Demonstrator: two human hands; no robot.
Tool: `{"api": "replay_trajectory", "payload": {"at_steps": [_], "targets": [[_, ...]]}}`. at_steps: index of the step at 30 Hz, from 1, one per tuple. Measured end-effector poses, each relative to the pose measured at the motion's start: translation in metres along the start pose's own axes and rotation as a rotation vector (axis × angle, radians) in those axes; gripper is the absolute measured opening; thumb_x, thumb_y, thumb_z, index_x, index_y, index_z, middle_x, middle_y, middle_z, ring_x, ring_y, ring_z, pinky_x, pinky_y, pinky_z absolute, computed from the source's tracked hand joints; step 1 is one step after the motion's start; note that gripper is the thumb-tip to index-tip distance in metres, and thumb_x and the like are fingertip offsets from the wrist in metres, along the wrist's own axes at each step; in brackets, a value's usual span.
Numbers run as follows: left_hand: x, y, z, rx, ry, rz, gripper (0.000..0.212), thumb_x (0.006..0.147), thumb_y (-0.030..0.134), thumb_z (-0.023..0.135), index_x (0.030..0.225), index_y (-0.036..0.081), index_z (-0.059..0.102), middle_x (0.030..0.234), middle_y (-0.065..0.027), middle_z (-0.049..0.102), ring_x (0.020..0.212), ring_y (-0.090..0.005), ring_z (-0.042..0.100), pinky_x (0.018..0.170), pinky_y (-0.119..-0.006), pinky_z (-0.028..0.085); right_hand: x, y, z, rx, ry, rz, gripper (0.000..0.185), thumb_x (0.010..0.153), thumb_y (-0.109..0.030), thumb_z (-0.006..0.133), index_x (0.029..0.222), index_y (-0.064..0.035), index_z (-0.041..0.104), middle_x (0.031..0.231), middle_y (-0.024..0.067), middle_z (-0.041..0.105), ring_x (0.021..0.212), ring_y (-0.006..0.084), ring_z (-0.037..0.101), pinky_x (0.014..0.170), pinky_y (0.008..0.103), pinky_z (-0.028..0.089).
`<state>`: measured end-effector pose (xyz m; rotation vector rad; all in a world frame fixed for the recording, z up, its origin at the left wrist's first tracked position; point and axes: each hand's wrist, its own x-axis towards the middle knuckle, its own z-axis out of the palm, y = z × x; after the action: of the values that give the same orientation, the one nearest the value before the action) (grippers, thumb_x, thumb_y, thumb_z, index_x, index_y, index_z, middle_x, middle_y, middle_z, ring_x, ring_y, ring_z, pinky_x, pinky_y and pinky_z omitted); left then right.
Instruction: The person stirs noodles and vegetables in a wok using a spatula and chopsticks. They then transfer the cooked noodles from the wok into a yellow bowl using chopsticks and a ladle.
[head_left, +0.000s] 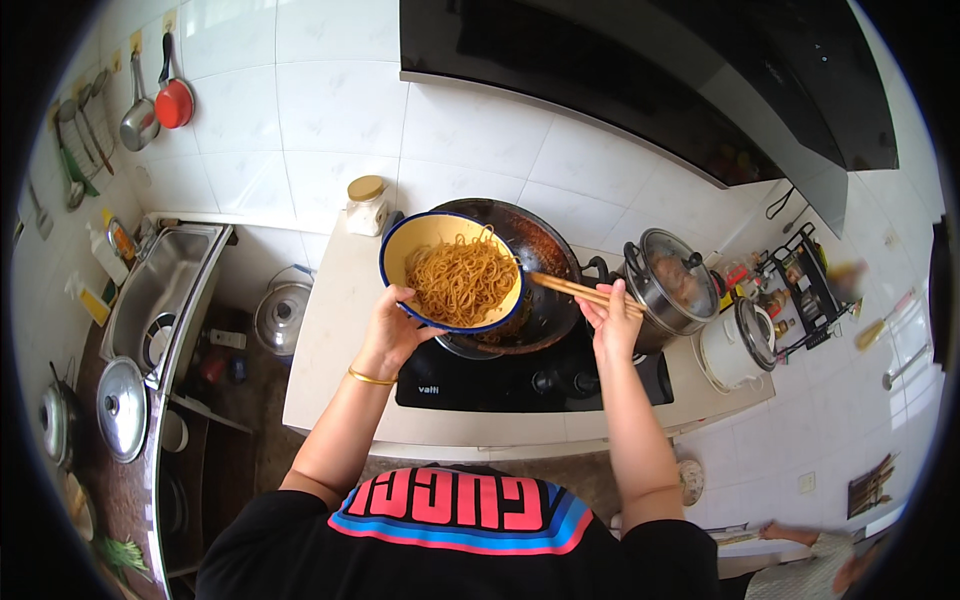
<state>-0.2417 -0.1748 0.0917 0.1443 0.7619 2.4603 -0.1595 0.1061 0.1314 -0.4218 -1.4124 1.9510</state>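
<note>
My left hand (397, 330) grips the near-left rim of a yellow enamel bowl (409, 236) with a blue edge. Brown noodles (465, 281) lie in the bowl, which is tilted toward me above the left part of a dark wok (551, 232). In my right hand (613, 319) is a pair of wooden chopsticks (574, 289), their tips by the bowl's right rim. Some noodles also show in the wok below; the bowl hides much of its inside. Beneath the wok is a black gas stove (480, 390).
Right of the wok stands a lidded steamer pot (652, 300), then a white rice cooker (724, 352) and a seasoning rack (806, 277). A glass jar (366, 214) is behind the bowl. A range hood (585, 82) hangs above; a sink (176, 259) lies left. Another person (802, 566) is at lower right.
</note>
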Motion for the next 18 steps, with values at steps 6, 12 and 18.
{"api": "replay_trajectory", "payload": {"at_steps": [6, 12, 18], "targets": [[-0.008, 0.004, 0.006, 0.060, 0.010, 0.034, 0.049, 0.069, 0.024, 0.052, 0.113, 0.004, 0.041, 0.109, -0.0124, 0.048, 0.099, -0.0263, 0.049, 0.077, -0.047, 0.046, 0.007, -0.035, 0.013, 0.244, 0.068, -0.052, 0.036, 0.083, -0.033, 0.052, 0.083, 0.0027, 0.049, 0.078, 0.0154, 0.058, 0.070, 0.0292, 0.062, 0.060, 0.0289, 0.053], [-0.008, -0.005, 0.001, 0.025, 0.010, 0.038, 0.049, 0.070, 0.022, 0.052, 0.114, 0.005, 0.041, 0.110, -0.0115, 0.048, 0.099, -0.0256, 0.049, 0.076, -0.045, 0.046, -0.034, -0.066, 0.048, -0.363, -0.374, -0.335, 0.029, 0.085, -0.024, 0.052, 0.085, 0.0047, 0.058, 0.078, 0.0130, 0.061, 0.068, 0.0190, 0.062, 0.055, 0.0261, 0.054], [-0.014, -0.012, 0.014, 0.007, -0.051, 0.019, 0.048, 0.070, 0.022, 0.051, 0.114, 0.004, 0.040, 0.111, -0.0117, 0.048, 0.099, -0.0250, 0.050, 0.074, -0.044, 0.048, -0.051, -0.037, 0.060, -0.474, -0.681, -0.417, 0.010, 0.078, -0.004, 0.058, 0.087, 0.0000, 0.062, 0.084, 0.0121, 0.063, 0.074, 0.0151, 0.061, 0.056, 0.0222, 0.052]]}}
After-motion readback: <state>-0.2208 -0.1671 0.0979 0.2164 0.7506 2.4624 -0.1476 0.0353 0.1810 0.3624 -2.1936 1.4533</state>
